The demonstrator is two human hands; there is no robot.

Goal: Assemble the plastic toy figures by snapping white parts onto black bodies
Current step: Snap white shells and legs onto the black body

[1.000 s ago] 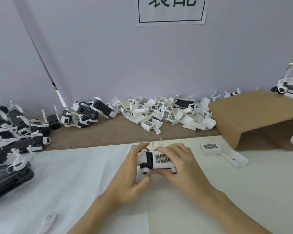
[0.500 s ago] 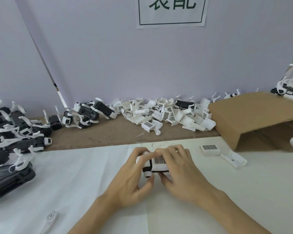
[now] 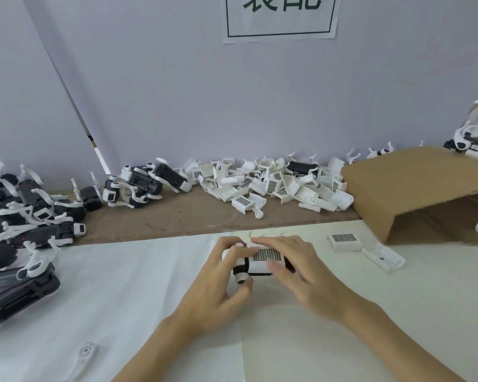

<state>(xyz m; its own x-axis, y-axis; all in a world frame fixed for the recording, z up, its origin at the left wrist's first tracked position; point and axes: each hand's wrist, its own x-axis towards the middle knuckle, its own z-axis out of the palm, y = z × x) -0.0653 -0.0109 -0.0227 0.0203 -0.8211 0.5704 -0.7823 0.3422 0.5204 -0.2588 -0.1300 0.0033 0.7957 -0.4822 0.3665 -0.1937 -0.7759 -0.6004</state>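
Black plastic toy body (image 3: 239, 268) with a white plastic cover panel bearing a fine dark grid (image 3: 265, 256), lying near the middle of the white paper-covered table (image 3: 122, 285), between both hands; the left hand (image 3: 218, 285) is gripping the body's left end, fingers curled over the top and thumb tucked under a short white cylindrical nub (image 3: 242, 278); the right hand (image 3: 295, 271) is pressing the panel from above, fingers curled over its far edge and thumb on its near edge. The snap is probably seating best under even, straight-down pressure along both long edges, with the left hand bracing the body so that it is not tilting; whether the clips are already engaged cannot be told. The parts are looking rigid, smooth and slightly glossy; the panel is box-like with rounded corners. Just to the right a loose white gridded panel (image 3: 344, 241) and a white open tray-shaped piece (image 3: 382, 256) are lying; behind, on the brown board (image 3: 177, 216), a heap of white plastic parts (image 3: 273, 186) is waiting; at the far left a pile of assembled black-and-white figures (image 3: 22, 216) is resting; at the right a brown cardboard box (image 3: 414, 188) is lying open.
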